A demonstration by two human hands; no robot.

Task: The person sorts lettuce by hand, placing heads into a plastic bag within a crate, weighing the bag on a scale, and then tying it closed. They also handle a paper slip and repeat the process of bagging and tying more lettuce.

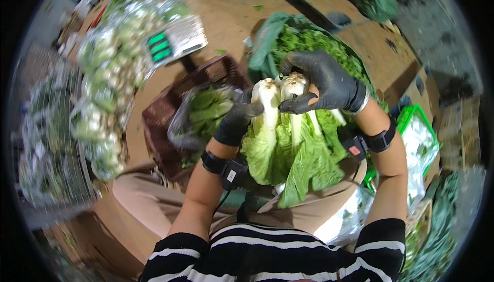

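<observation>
Two heads of leafy greens hang side by side over my lap, white root ends up and leaves down. My left hand [241, 116], in a black glove, grips the left head [270, 100] with the thumb across its stalk. Around the root end of the right head [294, 87] curl the fingers of my gloved right hand [324, 83], its thumb on the front of the stalk. The fingers behind the stalks are hidden. Looser green leaves [324, 162] spread beneath my right wrist.
A maroon plastic crate [154, 116] holds a clear bag of greens [210, 108]. Behind it stands a scale [189, 37], beside bagged vegetables [115, 66]. A green sack of leafy herbs [262, 46] lies ahead. At right is a bright green basket [434, 139]; at far left, a wire rack [83, 158].
</observation>
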